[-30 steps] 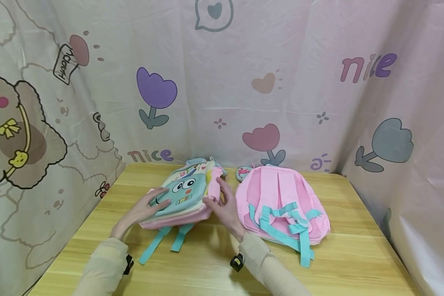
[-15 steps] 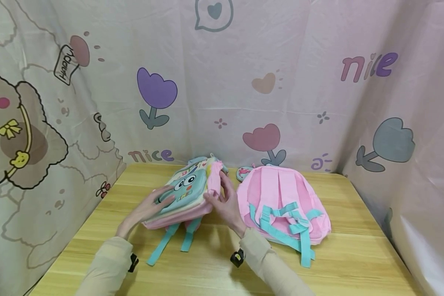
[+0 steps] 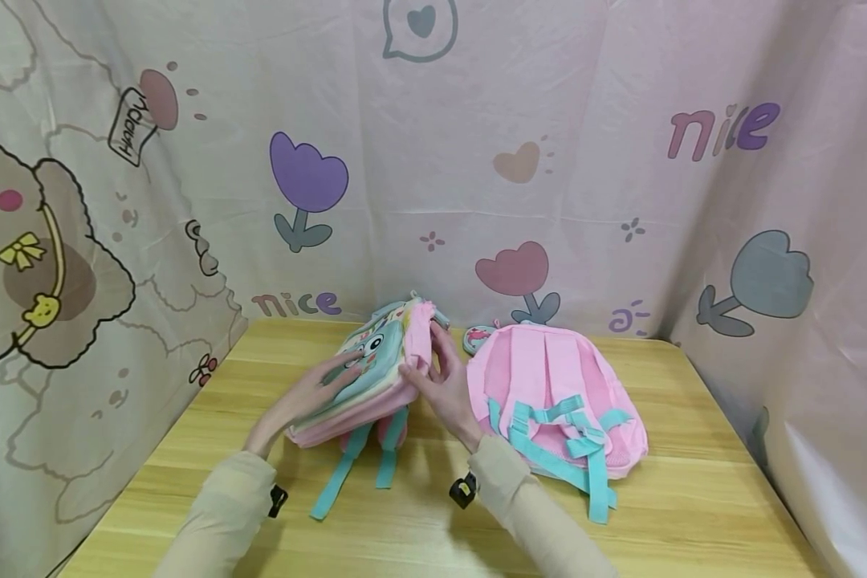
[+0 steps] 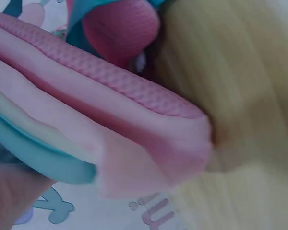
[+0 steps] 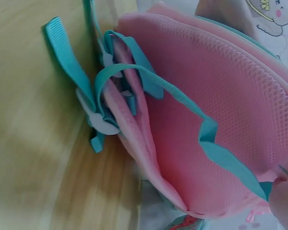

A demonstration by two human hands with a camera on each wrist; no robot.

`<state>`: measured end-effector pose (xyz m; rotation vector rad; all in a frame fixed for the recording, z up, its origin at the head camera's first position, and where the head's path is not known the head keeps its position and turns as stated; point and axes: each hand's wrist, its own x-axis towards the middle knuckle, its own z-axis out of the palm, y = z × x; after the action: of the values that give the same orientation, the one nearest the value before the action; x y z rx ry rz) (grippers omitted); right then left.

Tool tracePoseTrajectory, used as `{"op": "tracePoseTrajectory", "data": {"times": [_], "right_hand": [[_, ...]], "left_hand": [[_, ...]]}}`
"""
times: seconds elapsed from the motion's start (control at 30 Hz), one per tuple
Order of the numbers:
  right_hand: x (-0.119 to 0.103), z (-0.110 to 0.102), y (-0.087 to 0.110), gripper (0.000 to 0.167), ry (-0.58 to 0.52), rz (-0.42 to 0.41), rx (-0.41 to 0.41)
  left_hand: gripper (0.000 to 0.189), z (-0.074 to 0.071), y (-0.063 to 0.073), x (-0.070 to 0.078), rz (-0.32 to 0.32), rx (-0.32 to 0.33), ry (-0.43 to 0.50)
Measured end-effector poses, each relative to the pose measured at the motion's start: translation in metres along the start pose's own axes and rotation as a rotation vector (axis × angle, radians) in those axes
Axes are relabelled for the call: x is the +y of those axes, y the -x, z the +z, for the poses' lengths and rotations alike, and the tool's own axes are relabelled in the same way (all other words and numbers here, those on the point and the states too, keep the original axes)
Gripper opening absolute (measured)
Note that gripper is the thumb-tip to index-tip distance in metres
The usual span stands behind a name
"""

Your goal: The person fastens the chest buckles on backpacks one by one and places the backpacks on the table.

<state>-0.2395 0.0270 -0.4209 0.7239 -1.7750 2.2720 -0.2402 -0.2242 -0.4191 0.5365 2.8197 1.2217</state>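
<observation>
A child's backpack [image 3: 376,385] with a teal cartoon-face front and pink sides is tilted on the left part of the table, its right side raised. My left hand [image 3: 314,399] lies over the teal front pocket with fingers extended, covering part of the face. At the raised pink side, my right hand [image 3: 446,397] grips the bag, thumb in front and fingers behind. In the right wrist view, the pink mesh back panel [image 5: 206,96] shows underneath, with a thin teal strap [image 5: 168,88] across it. Teal strap ends [image 3: 335,482] hang down onto the wood.
To the right, a second pink backpack [image 3: 549,369] lies with its shoulder straps up and teal webbing [image 3: 559,457] bundled on top. A small round charm [image 3: 477,339] sits beside its top left. A printed curtain [image 3: 433,160] borders the wooden table [image 3: 665,514].
The left backpack's right side has tipped further up and the bag has shifted a little right. My left hand has moved right with it, and the dangling straps have swung right.
</observation>
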Motion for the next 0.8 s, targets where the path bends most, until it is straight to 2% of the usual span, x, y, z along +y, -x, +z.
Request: {"op": "tracePoseTrajectory", "data": {"times": [0.2, 0.47, 0.8], "right_hand": [[-0.005, 0.002, -0.006, 0.084, -0.006, 0.017, 0.008], [-0.009, 0.002, -0.018, 0.087, -0.008, -0.012, -0.01], [-0.009, 0.003, -0.03, 0.084, -0.037, -0.022, -0.033]], "left_hand": [[0.056, 0.001, -0.011, 0.018, -0.015, 0.0, 0.03], [0.055, -0.003, -0.026, 0.04, 0.029, 0.032, 0.062], [0.056, -0.011, -0.033, 0.053, 0.028, 0.034, 0.094]]}}
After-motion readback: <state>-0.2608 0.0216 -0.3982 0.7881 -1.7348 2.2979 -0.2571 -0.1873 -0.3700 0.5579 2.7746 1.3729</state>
